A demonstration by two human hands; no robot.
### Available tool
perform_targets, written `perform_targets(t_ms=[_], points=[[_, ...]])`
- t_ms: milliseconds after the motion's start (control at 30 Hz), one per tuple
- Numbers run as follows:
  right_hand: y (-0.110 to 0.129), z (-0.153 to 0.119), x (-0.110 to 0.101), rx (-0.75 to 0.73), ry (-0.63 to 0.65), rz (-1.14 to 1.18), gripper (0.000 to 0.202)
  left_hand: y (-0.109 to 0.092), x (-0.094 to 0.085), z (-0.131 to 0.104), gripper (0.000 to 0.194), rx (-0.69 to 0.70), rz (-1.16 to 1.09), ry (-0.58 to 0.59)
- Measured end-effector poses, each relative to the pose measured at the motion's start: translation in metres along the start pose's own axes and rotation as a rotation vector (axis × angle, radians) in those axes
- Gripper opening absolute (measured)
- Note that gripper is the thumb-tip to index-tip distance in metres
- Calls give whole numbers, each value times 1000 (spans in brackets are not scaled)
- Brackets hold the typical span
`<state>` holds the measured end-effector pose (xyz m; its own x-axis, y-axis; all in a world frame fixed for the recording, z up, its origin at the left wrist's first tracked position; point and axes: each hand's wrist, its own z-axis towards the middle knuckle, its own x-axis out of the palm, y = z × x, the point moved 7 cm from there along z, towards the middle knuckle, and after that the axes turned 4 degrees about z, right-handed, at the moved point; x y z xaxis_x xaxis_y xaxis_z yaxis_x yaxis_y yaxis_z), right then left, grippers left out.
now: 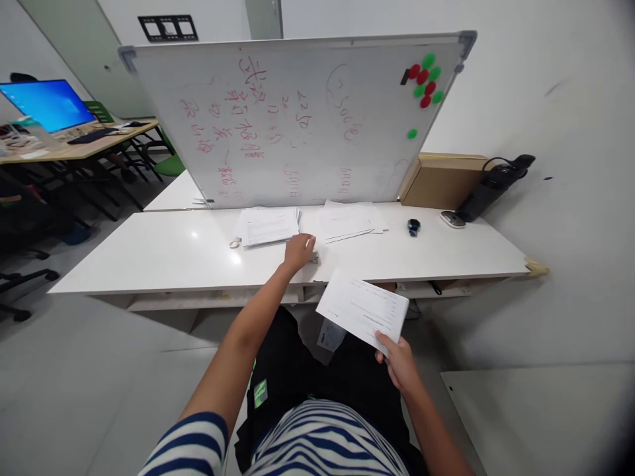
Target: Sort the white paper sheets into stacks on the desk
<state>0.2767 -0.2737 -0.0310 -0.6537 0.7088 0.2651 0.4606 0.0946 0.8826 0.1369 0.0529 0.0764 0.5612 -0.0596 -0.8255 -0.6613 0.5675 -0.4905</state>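
My right hand (399, 363) grips a small sheaf of printed paper (364, 307) by its lower right corner, thumb on top. The sheaf is tilted above my lap, in front of the table edge. Over the white table, my left hand (299, 251) reaches forward with its fingers partly spread. A small metallic object (314, 258), too small to name, lies close beside it. Just beyond that hand is a stack of printed sheets (268, 226). Another pile of papers (350, 219), fanned unevenly, lies to its right.
A whiteboard (297, 132) with red writing and round magnets stands at the table's back. A cardboard box (441, 182), a black bottle (496, 185), a mouse (453, 219) and a watch (413, 227) sit at right. A small ring-like item (235, 243) lies left of the stack.
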Motion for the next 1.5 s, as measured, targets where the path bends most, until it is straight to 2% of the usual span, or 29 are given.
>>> perform_targets(t_ms=[67, 167, 333, 633, 900, 1200, 1333, 1500], points=[[7, 7, 15, 14, 45, -57, 35, 6, 17, 19, 43, -31, 23, 105], [18, 22, 38, 5, 96, -174, 27, 14, 36, 31, 48, -54, 46, 235], [23, 48, 54, 11, 126, -222, 23, 20, 43, 29, 51, -20, 75, 316], [15, 68, 54, 52, 173, -255, 23, 13, 42, 22, 49, 9, 122, 365], [16, 69, 51, 58, 192, -280, 28, 3, 46, 17, 44, 39, 289, 341], [29, 69, 49, 93, 191, -328, 30, -5, 44, 16, 44, 56, 329, 343], [28, 69, 43, 100, 166, -382, 31, -7, 48, 18, 40, 64, 414, 316], [22, 68, 39, 99, 135, -415, 33, -5, 56, 21, 39, 78, 387, 343]])
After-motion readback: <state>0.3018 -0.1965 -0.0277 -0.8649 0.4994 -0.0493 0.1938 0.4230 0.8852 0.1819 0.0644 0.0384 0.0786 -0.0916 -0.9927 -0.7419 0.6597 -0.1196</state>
